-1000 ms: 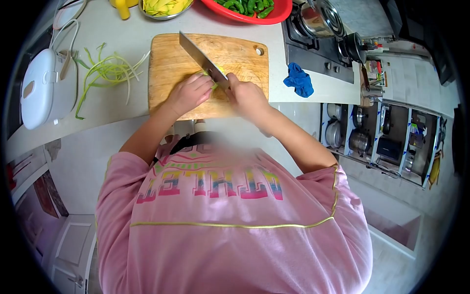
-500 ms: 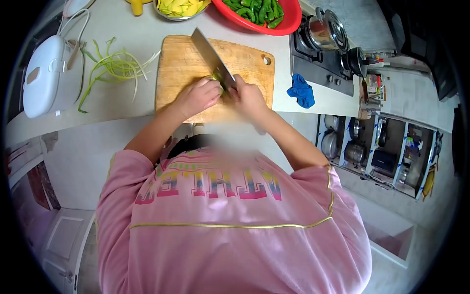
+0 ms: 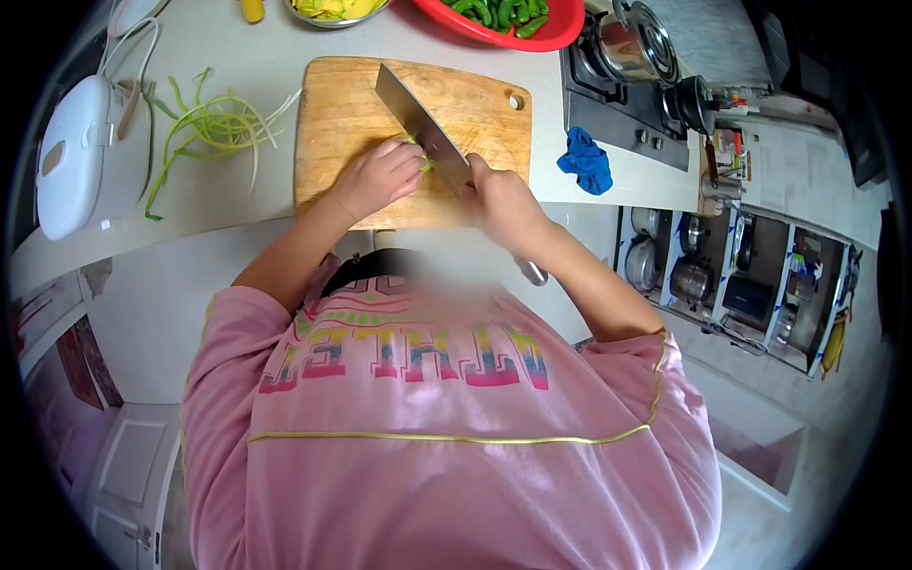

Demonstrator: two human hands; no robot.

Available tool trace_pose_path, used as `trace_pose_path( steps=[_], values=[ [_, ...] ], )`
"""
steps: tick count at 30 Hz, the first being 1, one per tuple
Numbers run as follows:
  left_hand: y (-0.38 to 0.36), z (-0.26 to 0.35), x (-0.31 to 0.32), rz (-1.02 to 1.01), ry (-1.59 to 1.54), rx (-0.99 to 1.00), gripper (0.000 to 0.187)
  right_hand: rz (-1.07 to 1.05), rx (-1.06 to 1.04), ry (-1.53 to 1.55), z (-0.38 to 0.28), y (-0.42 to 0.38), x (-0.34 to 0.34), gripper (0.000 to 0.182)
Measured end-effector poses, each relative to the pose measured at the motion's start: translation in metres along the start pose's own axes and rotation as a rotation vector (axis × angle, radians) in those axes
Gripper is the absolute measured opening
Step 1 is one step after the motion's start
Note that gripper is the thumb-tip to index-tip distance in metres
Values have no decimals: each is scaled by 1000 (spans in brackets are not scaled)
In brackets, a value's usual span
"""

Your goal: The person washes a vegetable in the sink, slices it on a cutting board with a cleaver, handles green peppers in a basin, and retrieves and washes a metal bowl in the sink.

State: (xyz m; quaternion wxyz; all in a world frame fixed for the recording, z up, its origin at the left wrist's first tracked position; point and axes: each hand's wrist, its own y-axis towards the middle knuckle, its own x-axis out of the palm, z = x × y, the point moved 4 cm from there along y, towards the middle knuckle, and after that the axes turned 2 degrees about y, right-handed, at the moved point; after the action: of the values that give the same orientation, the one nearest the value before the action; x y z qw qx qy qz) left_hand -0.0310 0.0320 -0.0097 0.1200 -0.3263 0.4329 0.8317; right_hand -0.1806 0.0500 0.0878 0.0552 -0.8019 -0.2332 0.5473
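Fingers curled, my left hand [image 3: 385,179] presses a small light green vegetable piece [image 3: 426,164] onto the wooden cutting board [image 3: 332,95]. Much of that piece is hidden under the fingertips, and its exact kind is unclear. My right hand [image 3: 508,204] is wrapped round a cleaver [image 3: 418,119], its metal handle end showing below the wrist. The broad blade slants across the board from upper left to lower right, close beside the left fingertips. On the counter left of the board lies a tangle of long thin green stems [image 3: 223,125].
A red basin [image 3: 556,28] of green peppers and a metal bowl [image 3: 353,19] of yellow-green slices stand behind the board. To the right are a blue cloth [image 3: 586,161] and a gas stove [image 3: 627,131] with pots. A white appliance [image 3: 74,157] sits far left.
My right hand has moved slightly right with the cleaver, opening a wider gap from the left hand. The left hand stays on the piece; the whole view has shifted a little.
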Motion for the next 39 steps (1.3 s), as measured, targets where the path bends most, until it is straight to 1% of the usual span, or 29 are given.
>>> trace_pose_path(
  steps=[3,6,9,12,15,19,21,25,31,34,35,37,39],
  values=[
    [-2,-1,2,-12,-8,-2,22,26,-112,35,-1,12,5,24],
    [-2,-2,2,-44,19,18,22,67,-46,-12,2,44,31,23],
    [-3,-2,3,-40,60,18,22,80,-11,-16,-2,50,40,23],
    [-5,-4,5,-50,-17,-23,21,84,-27,-20,1,51,33,23],
    [-6,-5,9,-51,-11,3,24,100,-70,-47,2,36,14,22],
    [0,3,-2,-8,73,43,21,136,-27,-17,0,11,-11,22],
    [-2,2,-2,-19,94,41,20,108,-10,-11,3,5,-9,23],
    [-3,1,-6,-8,37,1,19,63,-26,9,-3,-2,-5,23],
    [-2,0,-5,12,12,-1,18,-16,-10,-67,-5,2,0,20],
    [0,-1,-5,24,28,6,18,13,-88,46,-1,11,1,21],
    [0,-1,-5,26,52,15,17,-12,-106,53,2,19,5,23],
    [-1,-2,-3,35,82,44,16,46,-95,-15,5,37,33,24],
    [-1,-3,-3,13,28,17,17,110,-78,-53,1,46,41,24]
  ],
)
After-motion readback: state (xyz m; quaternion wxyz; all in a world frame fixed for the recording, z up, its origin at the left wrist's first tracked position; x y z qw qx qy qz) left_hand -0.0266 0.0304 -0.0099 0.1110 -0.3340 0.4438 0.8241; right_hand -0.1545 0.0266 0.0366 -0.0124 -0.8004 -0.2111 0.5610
